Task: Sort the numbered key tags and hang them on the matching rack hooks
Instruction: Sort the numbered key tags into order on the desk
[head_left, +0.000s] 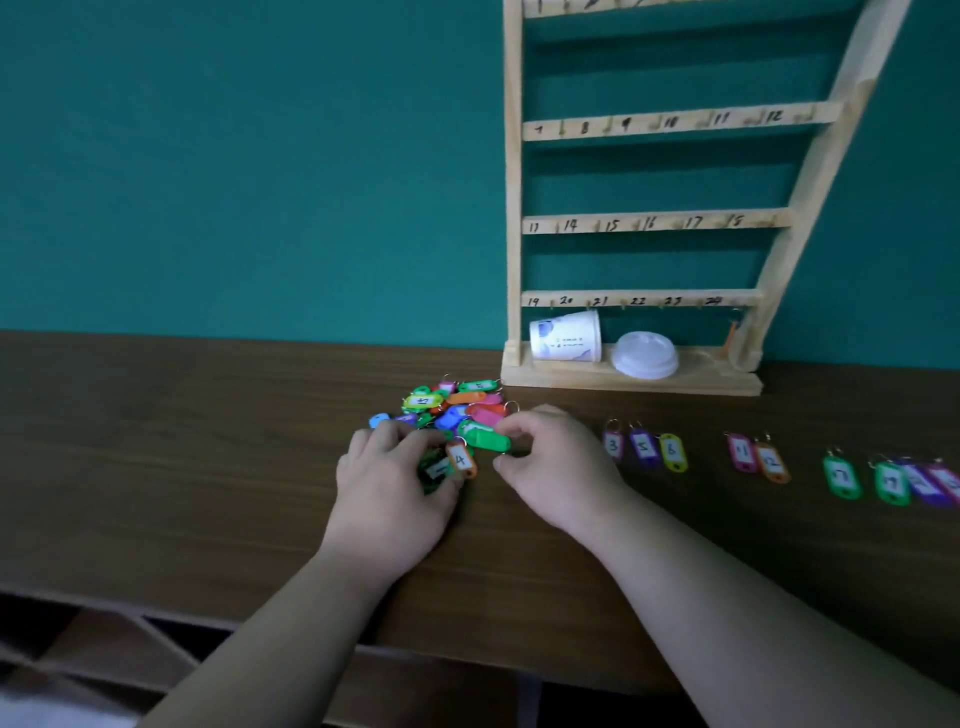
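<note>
A pile of coloured key tags (452, 405) lies on the brown table in front of the wooden rack (654, 223), whose rails carry handwritten numbers and small hooks. My left hand (389, 483) grips a green tag and an orange tag marked 4 (460, 459). My right hand (550, 462) pinches a green tag (485, 437) by its end. To the right, sorted tags lie in a row: 3, 5, 6 (644, 449), then two more (757, 458), then several at the far right (883, 480). An orange tag (731, 338) hangs from the rack's lowest rail.
A paper cup (566, 336) lies on its side on the rack's base beside a white lid (644, 354). A teal wall stands behind. The table's front edge (363, 636) runs below my forearms, with dark shelving underneath.
</note>
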